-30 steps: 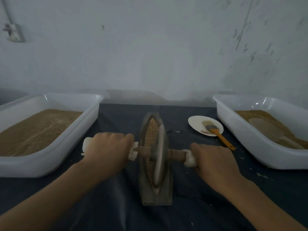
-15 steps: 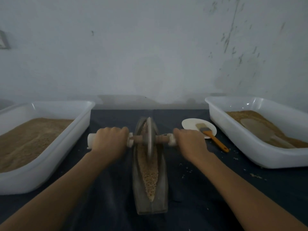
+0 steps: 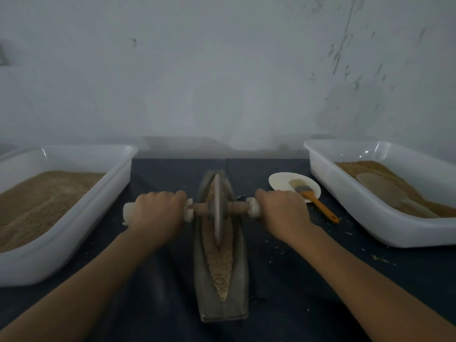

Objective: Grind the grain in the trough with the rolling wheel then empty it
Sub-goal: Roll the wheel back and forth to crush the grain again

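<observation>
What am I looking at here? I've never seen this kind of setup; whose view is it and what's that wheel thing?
This is one camera worn on a person's head, looking down at their own hands. The left hand and right hand each grip an end of the axle of a rolling wheel, which stands in a long trough holding grain. On the dark cloth sit two white tubs: the left tub and the right tub, both with brown grain. Between the trough and the right tub lies a small plate with an orange-handled brush.
</observation>
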A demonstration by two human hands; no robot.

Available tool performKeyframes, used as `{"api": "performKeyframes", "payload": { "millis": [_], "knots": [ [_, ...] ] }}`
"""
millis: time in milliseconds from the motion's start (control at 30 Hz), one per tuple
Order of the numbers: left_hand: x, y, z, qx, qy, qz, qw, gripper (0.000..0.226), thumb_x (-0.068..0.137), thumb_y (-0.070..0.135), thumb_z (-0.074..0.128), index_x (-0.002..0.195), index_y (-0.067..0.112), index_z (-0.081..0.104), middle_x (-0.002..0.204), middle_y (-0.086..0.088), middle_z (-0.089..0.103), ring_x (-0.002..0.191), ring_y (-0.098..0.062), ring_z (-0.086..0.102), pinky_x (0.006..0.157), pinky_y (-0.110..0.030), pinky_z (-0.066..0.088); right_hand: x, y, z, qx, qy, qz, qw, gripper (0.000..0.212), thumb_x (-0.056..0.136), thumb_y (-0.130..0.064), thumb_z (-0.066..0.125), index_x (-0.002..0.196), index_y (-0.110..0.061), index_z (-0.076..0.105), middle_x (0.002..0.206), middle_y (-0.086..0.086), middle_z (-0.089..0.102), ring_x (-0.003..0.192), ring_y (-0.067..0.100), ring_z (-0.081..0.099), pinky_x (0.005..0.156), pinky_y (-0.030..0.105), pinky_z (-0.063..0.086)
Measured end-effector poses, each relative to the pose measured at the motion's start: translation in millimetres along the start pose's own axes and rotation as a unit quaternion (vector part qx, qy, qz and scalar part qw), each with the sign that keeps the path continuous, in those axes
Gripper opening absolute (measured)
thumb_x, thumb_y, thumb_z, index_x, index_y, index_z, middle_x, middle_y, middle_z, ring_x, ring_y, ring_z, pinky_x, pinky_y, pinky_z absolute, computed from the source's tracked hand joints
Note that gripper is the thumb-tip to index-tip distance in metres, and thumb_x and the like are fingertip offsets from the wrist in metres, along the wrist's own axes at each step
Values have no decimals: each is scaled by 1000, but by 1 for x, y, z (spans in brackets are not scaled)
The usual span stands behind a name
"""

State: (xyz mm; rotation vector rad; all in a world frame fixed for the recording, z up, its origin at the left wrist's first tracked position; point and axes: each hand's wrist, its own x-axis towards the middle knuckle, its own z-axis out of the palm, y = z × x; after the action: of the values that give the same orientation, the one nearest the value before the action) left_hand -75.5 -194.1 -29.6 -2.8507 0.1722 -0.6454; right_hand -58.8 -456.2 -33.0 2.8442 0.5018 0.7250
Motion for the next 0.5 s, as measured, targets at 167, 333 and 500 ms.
{"api": "performKeyframes", "payload": {
  "millis": [167,333,500],
  "knots": [
    [40,-6,11,-13,-6,-3,1000,21,86,45,51,82,27,41,84,3,61,74,-23,60,59,-31,35,43,2,13,-25,24,20,999,20,80,-29,66,91,-21,52,82,2,66,72,27,63,54,32,32],
    [8,0,-3,2,-19,0,1000,22,84,40,55,80,30,36,78,8,57,68,-18,55,58,-30,33,10,-1,-2,15,-1,-1,1000,26,82,-35,67,96,-23,49,85,-2,62,73,18,59,60,31,43],
    [-50,-2,-31,35,-3,34,999,43,81,49,58,67,32,21,59,12,33,47,-3,25,46,-26,13,-59,-6,-39,18,44,-46,998,47,41,-28,88,71,-22,51,55,-4,51,42,15,47,39,24,25]
  ]
}}
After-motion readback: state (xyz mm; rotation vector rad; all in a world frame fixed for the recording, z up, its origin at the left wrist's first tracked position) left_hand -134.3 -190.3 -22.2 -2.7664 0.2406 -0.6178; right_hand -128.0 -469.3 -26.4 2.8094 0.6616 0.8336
